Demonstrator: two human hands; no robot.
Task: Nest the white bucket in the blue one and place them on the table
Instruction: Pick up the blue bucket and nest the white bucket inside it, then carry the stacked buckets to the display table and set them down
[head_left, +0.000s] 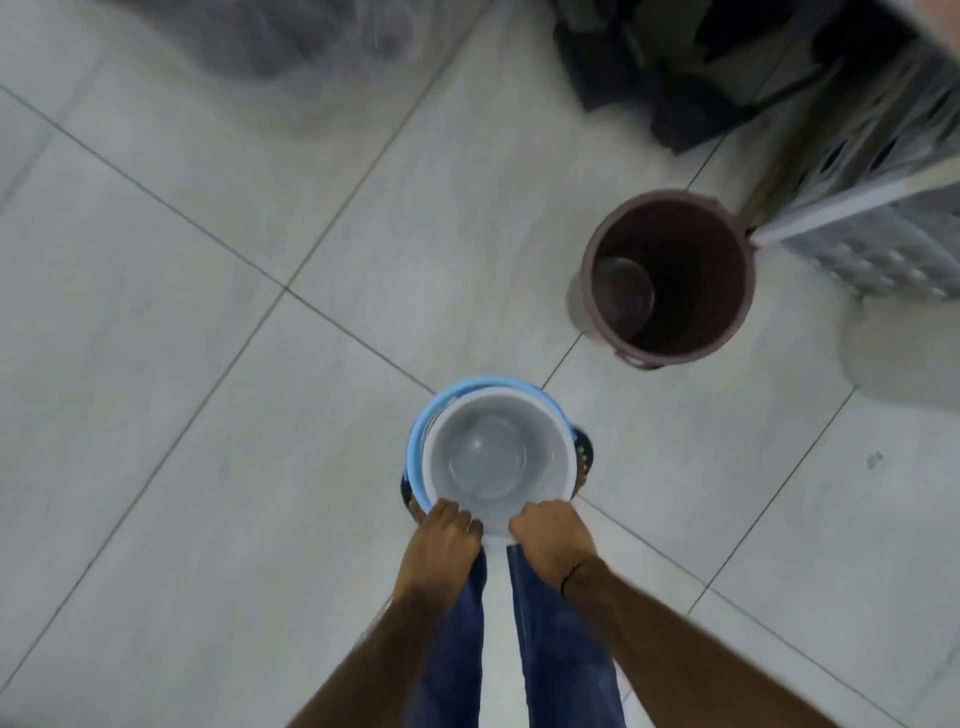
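Observation:
The white bucket (496, 460) sits inside the blue bucket (422, 431), whose rim shows as a thin crescent on the left and top. Both are held above the tiled floor in front of my legs. My left hand (448, 530) grips the near rim on the left side. My right hand (553, 538) grips the near rim on the right side, fingers curled over the white edge. The white bucket is empty. No table is in view.
A brown bucket (670, 278) stands open on the floor to the upper right. Beside it is a grey lattice crate (878, 171), with dark bags (691, 67) behind. A pale blurred object (904, 353) lies at the right edge. Grey floor tiles (182, 364) spread to the left.

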